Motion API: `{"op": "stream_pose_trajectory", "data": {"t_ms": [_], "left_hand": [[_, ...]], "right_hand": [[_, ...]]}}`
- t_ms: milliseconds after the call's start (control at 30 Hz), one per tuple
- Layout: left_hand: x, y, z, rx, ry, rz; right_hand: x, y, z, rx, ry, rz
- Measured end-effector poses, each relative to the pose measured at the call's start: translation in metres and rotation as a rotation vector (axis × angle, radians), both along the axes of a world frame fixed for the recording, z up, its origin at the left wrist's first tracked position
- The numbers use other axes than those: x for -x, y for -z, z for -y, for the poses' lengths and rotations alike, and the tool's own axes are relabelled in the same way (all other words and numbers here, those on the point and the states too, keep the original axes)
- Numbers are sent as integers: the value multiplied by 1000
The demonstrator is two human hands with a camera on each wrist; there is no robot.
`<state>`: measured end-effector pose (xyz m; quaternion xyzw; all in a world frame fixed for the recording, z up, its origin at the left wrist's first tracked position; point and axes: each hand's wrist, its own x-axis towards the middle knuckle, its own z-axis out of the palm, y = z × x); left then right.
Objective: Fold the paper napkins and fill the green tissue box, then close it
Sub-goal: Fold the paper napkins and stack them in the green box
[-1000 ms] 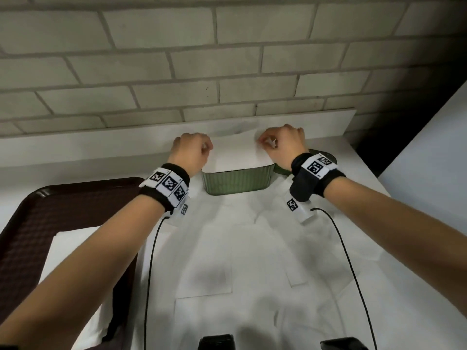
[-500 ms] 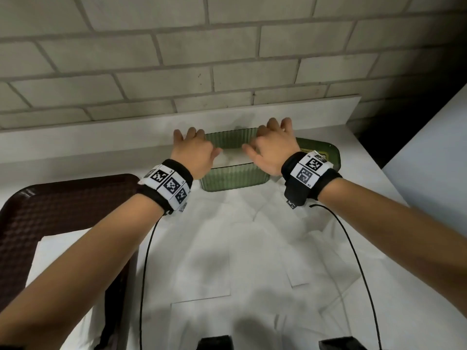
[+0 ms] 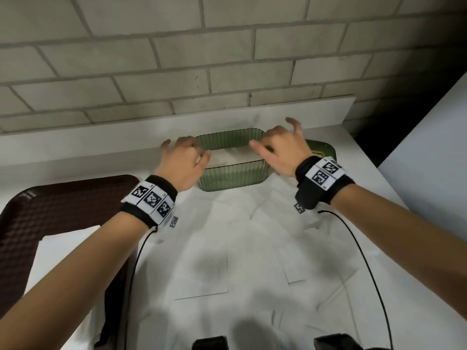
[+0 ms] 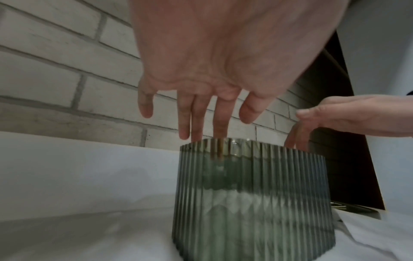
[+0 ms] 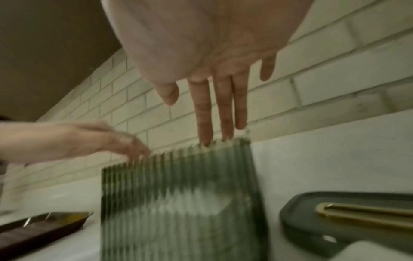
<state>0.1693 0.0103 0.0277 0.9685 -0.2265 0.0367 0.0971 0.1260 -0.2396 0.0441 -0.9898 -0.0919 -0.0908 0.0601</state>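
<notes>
The green ribbed tissue box [image 3: 232, 178] stands uncovered at the back of the white table, with folded white napkins [image 3: 235, 156] lying inside it. My left hand [image 3: 187, 152] hovers over the box's left end, fingers spread and straight. In the left wrist view the left hand [image 4: 201, 114] has its fingertips at the rim of the box [image 4: 250, 194], one dipping just inside. My right hand [image 3: 278, 145] is over the right end, fingers loose and spread. Its fingertips [image 5: 205, 139] reach the rim of the box [image 5: 178, 203]. Neither hand holds anything. The green lid [image 3: 328, 149] lies right of the box.
Several unfolded white napkins [image 3: 240, 248] cover the table in front of the box. A dark brown tray [image 3: 50, 210] at the left holds a white napkin [image 3: 65, 251]. A brick wall with a white ledge [image 3: 101, 137] rises behind the box. The lid [image 5: 312, 231] carries a gold handle.
A second ago both hands pinched a folded napkin above the box. They then pressed it down flat, and now both have let go and lifted, fingers spread.
</notes>
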Motion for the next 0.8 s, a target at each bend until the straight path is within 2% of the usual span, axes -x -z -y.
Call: {"op": "stream_pose_trajectory", "data": {"t_ms": [100,167,267,367,467,533,633,800], "left_hand": [[19,6,-21,172,-21,97],[37,14,-32,182,-72,34],[68,28,-41,145,-134,-157],[99,40,-40,69,-152,-318],[121,44,-33,-28,-205,-452],[131,43,-26,-100,-245,-492],[136,41,-18,-136,-306,-497],[126,43,-17,-9,-393,-604]], "right_hand": [[20,-8,35,-62,39,179],[36,-13,60,-69,75,166],[60,-10,95,-97,99,-36],[83,1,117,-117,90,-330],[105,15,117,-34,15,-564],[117,23,112,86,-42,-635],[126,35,105,212,-58,-619],[131,35,104,166,-30,-532]]}}
